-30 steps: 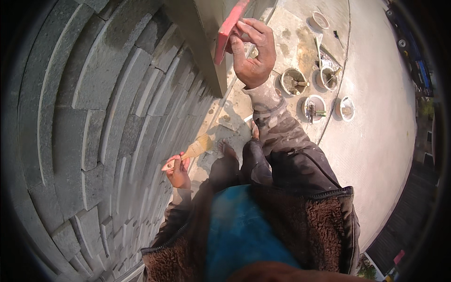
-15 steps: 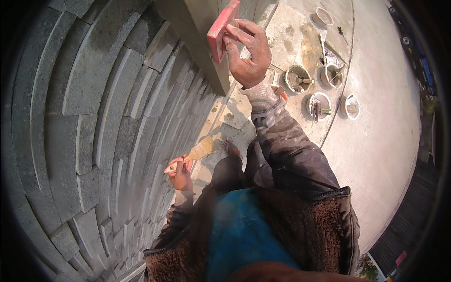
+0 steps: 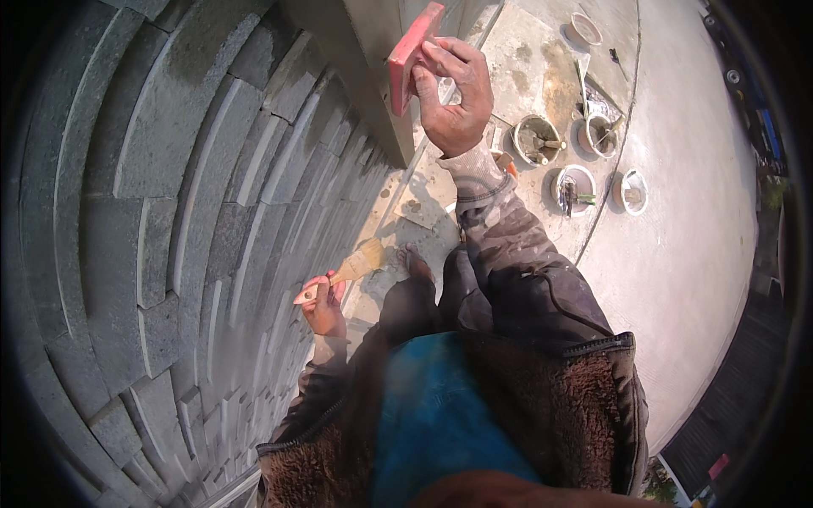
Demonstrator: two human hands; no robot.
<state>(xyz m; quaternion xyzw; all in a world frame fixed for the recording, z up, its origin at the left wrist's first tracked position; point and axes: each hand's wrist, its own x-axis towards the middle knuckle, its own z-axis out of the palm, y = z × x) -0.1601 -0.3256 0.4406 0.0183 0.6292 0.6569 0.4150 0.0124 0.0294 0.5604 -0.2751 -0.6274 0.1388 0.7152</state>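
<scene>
Head cam: grey stone wall (image 3: 157, 229) on L, pale floor (image 3: 677, 254) on R, smooth grey post (image 3: 356, 85) up top btwn them, tubs (image 3: 586, 29) on floor. R hand (image 3: 460, 106) pinches red block (image 3: 414, 61) up by post, contact unclear; L hand (image 3: 324, 315), lower & near wall, pinches brush (image 3: 356, 262) by handle (image 3: 306, 294), bristles (image 3: 371, 252) pointing R.

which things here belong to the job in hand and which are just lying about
Likely in the job:
- brush, in the left hand
- red block, in the right hand
- grey column, by the block
- stone wall, beside the left hand

Seemingly lying about, though perhaps used too:
- tubs on the ground, some holding tools
</scene>
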